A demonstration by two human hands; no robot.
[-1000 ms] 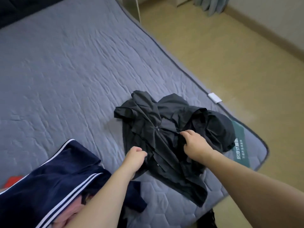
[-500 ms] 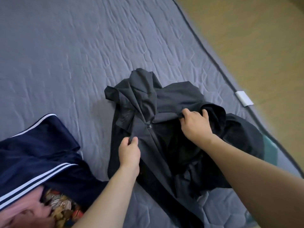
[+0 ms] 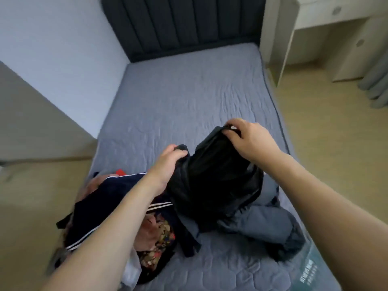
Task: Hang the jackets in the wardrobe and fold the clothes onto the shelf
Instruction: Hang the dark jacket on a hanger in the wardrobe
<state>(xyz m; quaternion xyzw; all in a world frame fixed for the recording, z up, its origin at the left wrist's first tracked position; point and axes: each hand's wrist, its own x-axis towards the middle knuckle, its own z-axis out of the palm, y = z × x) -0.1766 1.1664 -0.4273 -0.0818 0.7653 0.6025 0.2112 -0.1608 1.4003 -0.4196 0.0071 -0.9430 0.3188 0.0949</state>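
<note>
Jacket handling in progress: black jacket (image 3: pixel 216 181) hangs between both hands above the bed (image 3: pixel 189 101). Left hand (image 3: pixel 165 166) grips one upper edge, right hand (image 3: pixel 249 139) pinches the other. Fabric thin, smooth, limp, faintly glossy. Judged next: carry it to the wardrobe, not visible. Striped navy garment (image 3: pixel 109 198) lies below left hand.

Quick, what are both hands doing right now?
Left hand: grips the black jacket.
Right hand: pinches the black jacket's top edge.

hands: 2 (image 3: pixel 168 164) (image 3: pixel 249 139) | black jacket: 1 (image 3: pixel 216 181) | navy striped garment: 1 (image 3: pixel 109 202) | bed: 1 (image 3: pixel 189 97)
</note>
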